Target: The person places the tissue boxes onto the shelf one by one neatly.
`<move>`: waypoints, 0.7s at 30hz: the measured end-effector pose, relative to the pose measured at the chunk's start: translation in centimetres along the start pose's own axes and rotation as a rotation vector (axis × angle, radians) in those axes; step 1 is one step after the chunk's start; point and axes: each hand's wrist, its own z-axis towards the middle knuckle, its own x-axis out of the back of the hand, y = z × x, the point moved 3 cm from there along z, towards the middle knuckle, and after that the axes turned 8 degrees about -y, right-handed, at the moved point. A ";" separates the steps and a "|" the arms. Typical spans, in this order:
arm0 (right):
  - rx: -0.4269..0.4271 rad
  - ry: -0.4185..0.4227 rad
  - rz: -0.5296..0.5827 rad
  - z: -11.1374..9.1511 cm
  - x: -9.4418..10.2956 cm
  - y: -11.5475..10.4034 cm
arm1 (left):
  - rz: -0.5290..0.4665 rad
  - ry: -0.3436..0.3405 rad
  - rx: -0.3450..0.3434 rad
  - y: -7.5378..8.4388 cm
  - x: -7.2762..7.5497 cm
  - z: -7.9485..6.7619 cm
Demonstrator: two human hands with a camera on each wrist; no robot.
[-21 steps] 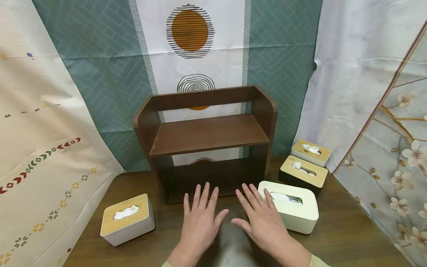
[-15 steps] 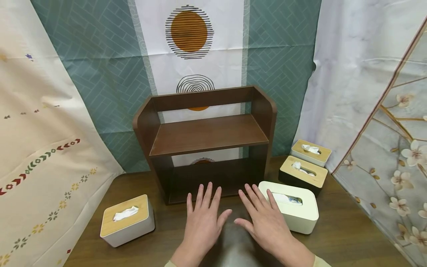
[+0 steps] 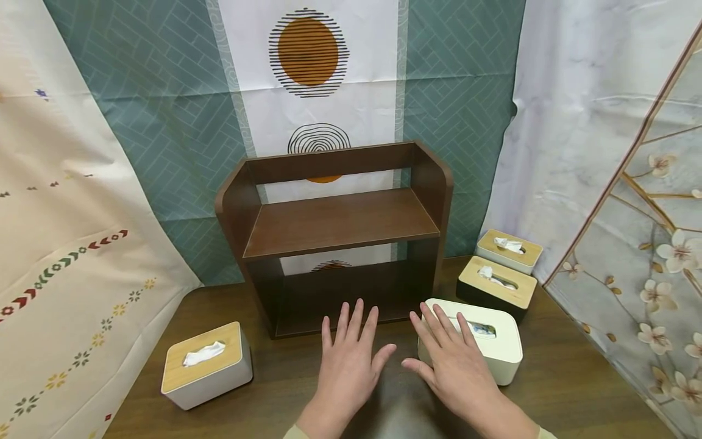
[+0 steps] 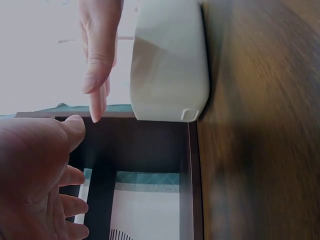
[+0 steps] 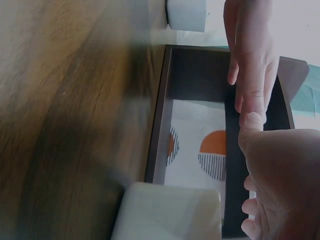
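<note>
Both hands hover over the table in front of a dark brown two-tier shelf (image 3: 340,222), palms down and fingers spread. My left hand (image 3: 349,372) holds nothing and is before the shelf's lower opening. To its right, my right hand (image 3: 457,372), also holding nothing, overlaps the left part of a cream tissue box (image 3: 496,347) in the head view. In the left wrist view the cream tissue box (image 4: 170,65) appears beyond the right hand's fingers. Left of the hands stands a grey tissue box (image 3: 208,366) with a wooden lid and a white tissue showing.
Behind the cream box are a black tissue box (image 3: 496,283) with a wooden lid and a white one (image 3: 509,250), also wood-topped. The brown table (image 3: 285,396) is bounded by a patterned cloth (image 3: 66,262) at left and a floral cloth (image 3: 641,292) at right.
Both hands have drifted right in the head view, the right one covering more of the cream tissue box. The shelf and boxes keep their places, with a slight shift of the view.
</note>
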 end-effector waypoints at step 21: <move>-0.060 0.023 -0.026 -2.0 0.8 3.5 | -0.013 -0.025 -0.039 2.8 -1.1 1.6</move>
